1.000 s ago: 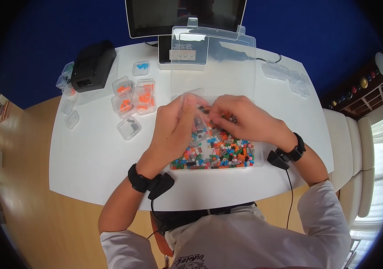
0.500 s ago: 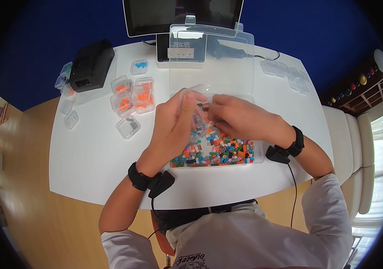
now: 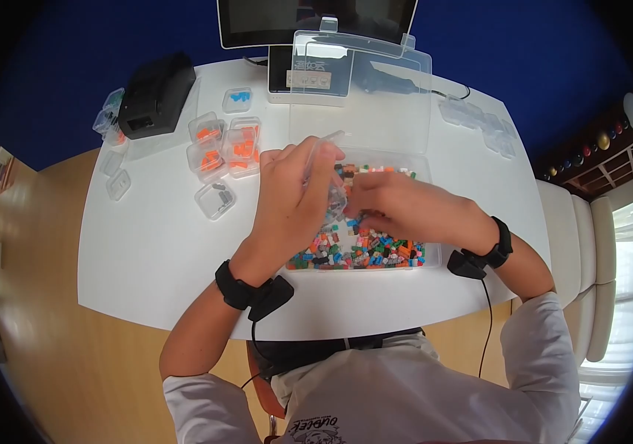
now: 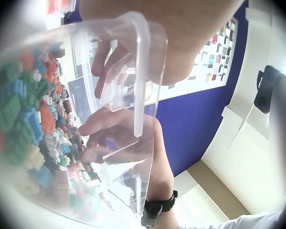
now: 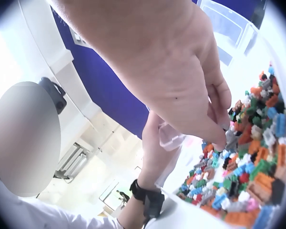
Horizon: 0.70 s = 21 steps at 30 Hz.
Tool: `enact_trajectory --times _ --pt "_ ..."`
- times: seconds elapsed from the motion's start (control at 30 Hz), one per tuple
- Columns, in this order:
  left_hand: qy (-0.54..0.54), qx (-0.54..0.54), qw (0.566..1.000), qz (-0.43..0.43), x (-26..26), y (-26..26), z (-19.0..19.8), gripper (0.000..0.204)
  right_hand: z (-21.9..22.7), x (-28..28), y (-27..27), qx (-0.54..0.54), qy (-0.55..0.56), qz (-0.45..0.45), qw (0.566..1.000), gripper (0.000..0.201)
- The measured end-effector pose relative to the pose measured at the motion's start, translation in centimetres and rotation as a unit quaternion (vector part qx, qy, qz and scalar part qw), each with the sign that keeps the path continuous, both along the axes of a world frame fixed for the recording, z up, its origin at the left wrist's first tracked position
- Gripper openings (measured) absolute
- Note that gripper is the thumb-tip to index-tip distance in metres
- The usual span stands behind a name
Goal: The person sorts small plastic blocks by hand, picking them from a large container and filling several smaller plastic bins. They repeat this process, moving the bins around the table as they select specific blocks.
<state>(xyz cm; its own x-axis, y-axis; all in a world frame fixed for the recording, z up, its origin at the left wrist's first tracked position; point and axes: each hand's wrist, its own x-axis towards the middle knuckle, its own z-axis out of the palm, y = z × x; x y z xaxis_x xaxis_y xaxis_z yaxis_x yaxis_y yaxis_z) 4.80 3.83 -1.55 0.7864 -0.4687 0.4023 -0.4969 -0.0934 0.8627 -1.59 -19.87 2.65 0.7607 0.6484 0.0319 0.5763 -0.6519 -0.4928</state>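
Observation:
In the head view my left hand (image 3: 290, 196) grips a small clear plastic box (image 3: 336, 198), thumb on top, its lid tilted up. It is over the left part of a large clear case (image 3: 405, 157) full of small multicoloured toy bricks (image 3: 394, 255). My right hand (image 3: 405, 206) reaches down into the bricks beside the small box. In the right wrist view its thumb and fingertips are bent down by a grey brick (image 5: 232, 138). The left wrist view shows its thumb and forefinger apart. The case's clear lid (image 3: 361, 129) stands open behind.
Left of the case are small clear boxes of orange bricks (image 3: 242, 148), one of grey bricks (image 3: 215, 200) and one of blue bricks (image 3: 238, 99). A black device (image 3: 155, 96) stands behind them. Clear boxes (image 3: 477, 122) sit at back right, and a monitor (image 3: 316, 22) at the back.
My right hand has shifted slightly toward me over the bricks, its fingers spreading from beside the small box. My left hand keeps hold of the small box. The head view has shifted a little.

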Motion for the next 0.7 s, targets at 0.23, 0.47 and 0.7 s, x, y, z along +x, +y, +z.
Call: enact_trajectory --times 0.23,0.47,0.7 --pt "-0.044 0.021 0.999 0.003 0.1 -0.1 0.0 0.053 2.0 0.6 -0.2 -0.014 0.031 -0.017 0.999 0.014" --pt "0.006 0.015 1.000 -0.004 0.0 -0.3 -0.1 0.048 4.3 0.0 1.7 0.164 -0.096 -0.054 0.980 0.018" --pt "0.119 -0.119 0.986 0.009 -0.1 -0.1 0.3 0.065 2.0 1.0 3.3 0.159 -0.253 -0.018 0.954 0.016"
